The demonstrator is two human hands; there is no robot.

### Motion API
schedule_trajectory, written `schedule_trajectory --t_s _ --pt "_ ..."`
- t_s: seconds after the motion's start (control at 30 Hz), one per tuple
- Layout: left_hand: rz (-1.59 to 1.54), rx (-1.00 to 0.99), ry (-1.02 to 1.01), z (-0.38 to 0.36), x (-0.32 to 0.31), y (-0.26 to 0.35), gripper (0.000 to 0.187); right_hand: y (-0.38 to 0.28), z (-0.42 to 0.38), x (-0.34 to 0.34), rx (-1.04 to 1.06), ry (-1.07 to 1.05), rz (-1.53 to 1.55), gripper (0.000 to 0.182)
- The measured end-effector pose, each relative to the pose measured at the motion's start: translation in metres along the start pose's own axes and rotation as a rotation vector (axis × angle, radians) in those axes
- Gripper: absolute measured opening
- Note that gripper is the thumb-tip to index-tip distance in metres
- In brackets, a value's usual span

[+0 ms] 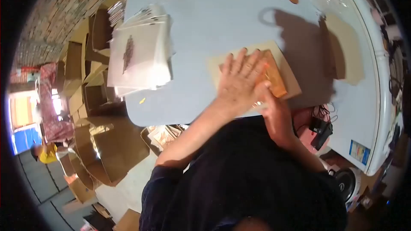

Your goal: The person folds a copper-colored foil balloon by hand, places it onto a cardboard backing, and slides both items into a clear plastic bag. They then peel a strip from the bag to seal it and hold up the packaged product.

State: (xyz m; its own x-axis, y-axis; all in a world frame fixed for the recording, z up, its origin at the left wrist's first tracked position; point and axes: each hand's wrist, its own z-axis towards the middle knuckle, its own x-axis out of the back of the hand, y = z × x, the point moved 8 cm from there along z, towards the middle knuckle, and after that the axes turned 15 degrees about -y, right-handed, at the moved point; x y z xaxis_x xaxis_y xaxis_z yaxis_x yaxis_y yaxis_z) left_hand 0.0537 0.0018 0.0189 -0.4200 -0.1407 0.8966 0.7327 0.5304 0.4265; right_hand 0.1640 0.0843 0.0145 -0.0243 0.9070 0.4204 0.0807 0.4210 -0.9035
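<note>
The desk [205,13] is smooth, pale blue, with a rounded corner. At its left lies a pile of glossy, transparent plastic sleeves [145,57]. Near the front edge, a flat tan board [291,81] carries a shiny orange-brown rectangular package [275,75]. The left hand [240,77] rests flat upon it, fingers slightly apart; the right hand's [276,113] grip, beside it, I cannot tell.

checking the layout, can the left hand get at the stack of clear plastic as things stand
Probably yes: the left hand, though spread over the orange-brown piece, has bare tabletop between it and the stack of clear plastic.
</note>
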Motion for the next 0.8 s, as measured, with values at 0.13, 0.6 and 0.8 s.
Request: schedule_trajectory --t_s 0.13,0.6,0.8 --pt "-0.081 0.034 0.039 -0.020 -0.017 0.033 0.064 0.040 -0.038 -0.004 -0.165 0.048 0.271 0.063" --pt "-0.363 -0.016 -0.027 -0.034 -0.015 0.037 0.073 0.037 -0.035 -0.025 -0.210 0.226 0.913 0.050" --pt "-0.519 -0.084 0.153 -0.045 0.032 0.014 0.081 0.064 -0.042 -0.030 -0.170 0.340 1.220 0.046"
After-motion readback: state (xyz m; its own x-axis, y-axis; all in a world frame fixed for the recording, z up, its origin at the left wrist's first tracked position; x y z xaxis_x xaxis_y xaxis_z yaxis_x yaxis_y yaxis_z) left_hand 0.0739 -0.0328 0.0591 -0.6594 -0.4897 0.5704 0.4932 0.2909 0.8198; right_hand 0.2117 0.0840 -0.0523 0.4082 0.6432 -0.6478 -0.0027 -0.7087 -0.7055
